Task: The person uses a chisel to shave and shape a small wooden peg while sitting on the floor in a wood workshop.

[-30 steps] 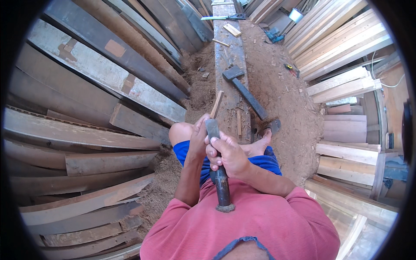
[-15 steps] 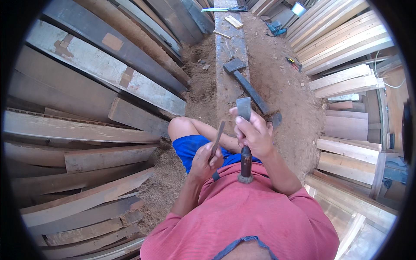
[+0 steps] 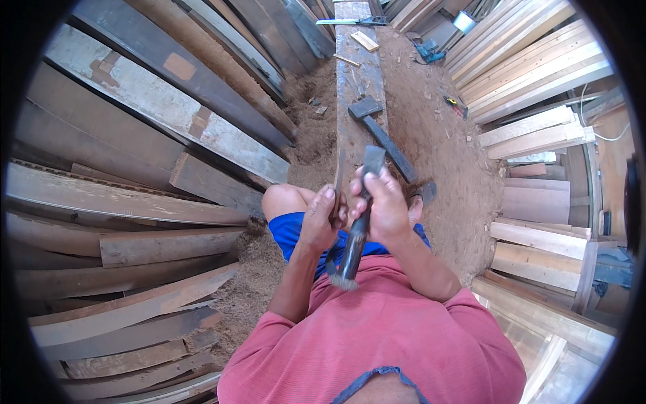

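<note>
My right hand [image 3: 387, 209] is wrapped around a broad chisel [image 3: 354, 249] near its blade. The chisel's flat grey blade points away from me, and its dark handle slants down to the left, ending in a frayed pale butt over my lap. In my closed left hand [image 3: 319, 219] is a thin, flat brownish strip [image 3: 340, 168], held nearly upright; I cannot tell its kind. A dark end shows below that hand. Both hands are close together, with the strip just left of the chisel blade. Beyond them a dark hammer [image 3: 365, 108] lies across the plank.
A long worn plank [image 3: 356, 138] runs away from me, bearing a handsaw [image 3: 350, 21] and a small wood block [image 3: 364, 41]. Boards [image 3: 168, 135] line the left; lumber stacks [image 3: 538, 67] line the right. A blue power tool [image 3: 428, 51] lies on the sawdust-covered ground.
My right hand has moved slightly left, and the chisel's butt has swung left. My left hand has shifted away from me, bringing the strip close beside the chisel and more upright.
</note>
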Demonstrator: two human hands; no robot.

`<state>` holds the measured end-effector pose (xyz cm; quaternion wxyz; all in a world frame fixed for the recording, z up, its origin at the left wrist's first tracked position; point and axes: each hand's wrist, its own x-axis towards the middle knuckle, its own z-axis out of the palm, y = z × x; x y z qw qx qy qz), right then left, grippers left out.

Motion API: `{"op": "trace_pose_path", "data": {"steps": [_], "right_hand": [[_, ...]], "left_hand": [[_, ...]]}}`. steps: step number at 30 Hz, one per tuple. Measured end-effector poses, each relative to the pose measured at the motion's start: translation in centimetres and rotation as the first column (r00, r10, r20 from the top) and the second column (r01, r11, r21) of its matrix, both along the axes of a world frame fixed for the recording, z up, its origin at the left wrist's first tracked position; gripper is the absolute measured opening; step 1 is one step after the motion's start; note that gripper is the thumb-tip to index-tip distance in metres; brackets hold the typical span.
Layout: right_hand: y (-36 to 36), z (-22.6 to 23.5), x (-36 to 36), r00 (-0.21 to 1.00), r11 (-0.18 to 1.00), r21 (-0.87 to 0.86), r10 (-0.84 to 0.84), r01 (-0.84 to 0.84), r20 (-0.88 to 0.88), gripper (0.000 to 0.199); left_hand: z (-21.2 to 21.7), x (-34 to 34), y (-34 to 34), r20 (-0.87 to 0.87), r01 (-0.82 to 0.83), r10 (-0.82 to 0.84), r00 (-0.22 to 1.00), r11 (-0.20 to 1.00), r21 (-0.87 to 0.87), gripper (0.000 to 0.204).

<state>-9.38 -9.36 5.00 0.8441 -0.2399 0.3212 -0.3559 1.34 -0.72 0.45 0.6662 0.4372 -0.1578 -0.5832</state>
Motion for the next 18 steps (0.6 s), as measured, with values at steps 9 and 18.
{"op": "trace_pose_path", "data": {"steps": [9,18], "right_hand": [[4.8,2.9,0.0,0.886,0.884,0.092,0.445,-0.458,0.131,0.014],[2.4,5.3,-4.3,0.973,0.969,-0.117,0.226,-0.219,0.045,0.015]], "left_hand": [[1.9,2.7,-0.2,0.504,-0.014,0.053,0.862,0.997,-0.081,0.034],[-2.0,0.0,8.2,0.159,0.126,-0.128,0.979,0.992,0.022,0.042]]}}
